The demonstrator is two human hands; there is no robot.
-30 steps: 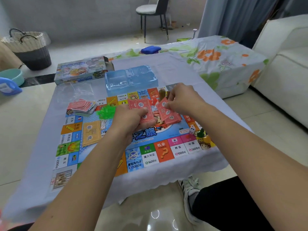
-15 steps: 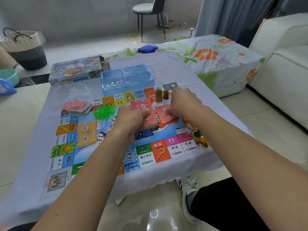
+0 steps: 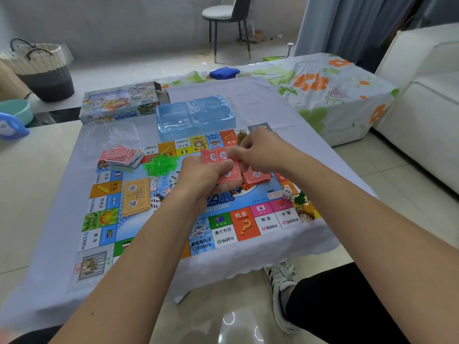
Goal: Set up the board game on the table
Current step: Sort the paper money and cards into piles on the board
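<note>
A colourful game board [image 3: 223, 232] lies on the table's pale cloth. Over its middle my left hand [image 3: 201, 180] grips a stack of red cards [image 3: 213, 157]. My right hand [image 3: 258, 152] pinches the top of that stack. More red cards [image 3: 257, 176] lie on the board under my right hand. A pile of orange cards [image 3: 135, 198] sits on the board's left side. Green plastic houses [image 3: 160, 165] are heaped near the board's far left. A white die [image 3: 287, 194] and player tokens [image 3: 301, 199] rest at the right.
A fanned stack of red cards [image 3: 120, 157] lies at the board's far left corner. Behind the board stand a clear blue plastic tray [image 3: 196, 115] and the game box [image 3: 119, 101]. A flowered cover [image 3: 323, 90] drapes furniture at the right, near a white sofa [image 3: 422, 100].
My right hand moved left from the loose red cards to the stack in my left hand, and now pinches its top. My left hand stayed over the board's middle.
</note>
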